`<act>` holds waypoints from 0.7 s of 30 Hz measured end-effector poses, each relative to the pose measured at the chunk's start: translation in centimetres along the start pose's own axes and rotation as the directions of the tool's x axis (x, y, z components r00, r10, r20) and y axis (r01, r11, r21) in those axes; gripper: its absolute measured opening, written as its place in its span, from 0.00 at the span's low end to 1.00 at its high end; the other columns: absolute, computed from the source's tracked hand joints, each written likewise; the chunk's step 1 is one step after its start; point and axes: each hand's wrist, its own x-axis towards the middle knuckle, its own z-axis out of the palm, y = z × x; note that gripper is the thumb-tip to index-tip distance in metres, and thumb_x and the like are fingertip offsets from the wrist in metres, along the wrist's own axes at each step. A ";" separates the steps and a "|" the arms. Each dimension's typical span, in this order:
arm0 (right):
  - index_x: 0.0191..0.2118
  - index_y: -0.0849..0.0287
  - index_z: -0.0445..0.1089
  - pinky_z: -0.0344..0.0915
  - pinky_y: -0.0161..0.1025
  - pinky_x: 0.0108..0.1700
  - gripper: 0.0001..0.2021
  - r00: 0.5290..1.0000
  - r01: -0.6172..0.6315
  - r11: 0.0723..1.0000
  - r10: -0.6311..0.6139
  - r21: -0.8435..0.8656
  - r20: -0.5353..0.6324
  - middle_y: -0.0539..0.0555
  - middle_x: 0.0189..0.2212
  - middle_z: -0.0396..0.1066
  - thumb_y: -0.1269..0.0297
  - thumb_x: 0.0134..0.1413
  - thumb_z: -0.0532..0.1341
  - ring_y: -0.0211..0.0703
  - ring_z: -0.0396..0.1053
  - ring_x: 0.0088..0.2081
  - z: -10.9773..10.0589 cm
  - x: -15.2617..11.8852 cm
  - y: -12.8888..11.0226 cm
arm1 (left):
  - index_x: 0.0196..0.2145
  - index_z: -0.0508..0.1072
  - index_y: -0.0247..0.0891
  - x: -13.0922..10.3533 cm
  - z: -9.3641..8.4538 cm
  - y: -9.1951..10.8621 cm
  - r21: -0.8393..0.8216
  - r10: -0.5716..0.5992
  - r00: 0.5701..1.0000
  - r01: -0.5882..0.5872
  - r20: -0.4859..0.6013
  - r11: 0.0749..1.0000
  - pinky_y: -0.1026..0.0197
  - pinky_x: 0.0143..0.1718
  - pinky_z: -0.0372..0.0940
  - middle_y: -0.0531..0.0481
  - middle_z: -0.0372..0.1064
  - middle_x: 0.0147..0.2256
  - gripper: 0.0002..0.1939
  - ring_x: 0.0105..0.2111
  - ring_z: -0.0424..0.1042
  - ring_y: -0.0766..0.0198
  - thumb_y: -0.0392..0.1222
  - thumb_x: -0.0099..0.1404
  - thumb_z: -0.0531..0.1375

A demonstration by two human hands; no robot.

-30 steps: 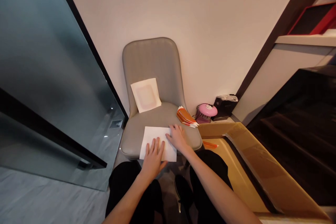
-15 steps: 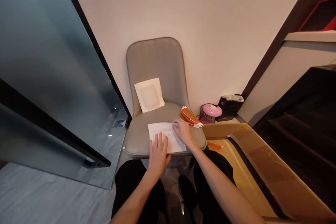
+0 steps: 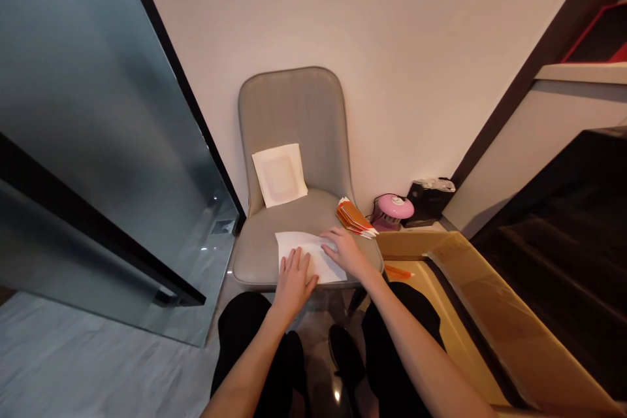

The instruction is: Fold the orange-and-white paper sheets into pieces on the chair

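A white sheet of paper (image 3: 327, 269) lies near the front edge of the grey chair's seat (image 3: 255, 255). My left hand (image 3: 294, 277) rests on its left half, palm down with the fingers spread. On the paper's upper right part lies my right hand (image 3: 347, 251), fingers stretched out and pointing left. The sheet's right side looks slightly creased or raised under it. Just beyond that hand sits a stack of folded orange-and-white paper pieces (image 3: 353, 217). Square cream sheets (image 3: 280, 175) with a faint tinted centre lean against the backrest.
To the right is a large open cardboard box (image 3: 455, 255) holding an orange piece (image 3: 399, 272). A pink rounded device (image 3: 396, 206) and a black bag (image 3: 431, 201) stand by the wall. A frosted glass door (image 3: 98, 111) is at left.
My right hand has gone from a pinch at the paper's upper edge to stretched fingers on the sheet. My left hand stays on the paper, its fingers drawn slightly closer.
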 end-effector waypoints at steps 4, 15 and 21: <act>0.50 0.57 0.76 0.64 0.48 0.57 0.14 1.000 0.000 0.999 0.000 -0.051 -0.013 0.60 0.52 0.74 0.65 0.66 0.56 0.50 0.70 0.53 0.8 -0.4 -0.2 | 0.62 0.63 0.35 0.0 0.3 0.2 0.033 0.001 0.999 0.000 -0.041 0.999 0.36 0.64 0.55 0.33 0.56 0.66 0.24 0.67 0.55 0.43 0.41 0.70 0.56; 0.47 0.56 0.78 0.63 0.43 0.53 0.12 0.978 -0.073 0.972 0.114 -0.222 0.175 0.59 0.48 0.74 0.71 0.62 0.59 0.49 0.68 0.49 -0.1 -0.4 -1.6 | 0.57 0.69 0.39 -0.1 -2.0 1.2 -0.010 0.031 0.956 -0.035 -0.293 0.999 0.45 0.59 0.63 0.38 0.66 0.58 0.21 0.59 0.64 0.49 0.33 0.68 0.53; 0.51 0.57 0.76 0.62 0.43 0.52 0.12 0.940 -0.083 0.955 0.170 -0.283 0.297 0.60 0.47 0.73 0.66 0.64 0.59 0.51 0.68 0.50 -0.2 -0.6 -2.6 | 0.63 0.65 0.35 0.3 -2.2 1.3 0.101 0.046 0.958 -0.018 -0.284 0.995 0.34 0.68 0.47 0.37 0.57 0.67 0.26 0.70 0.50 0.46 0.32 0.69 0.49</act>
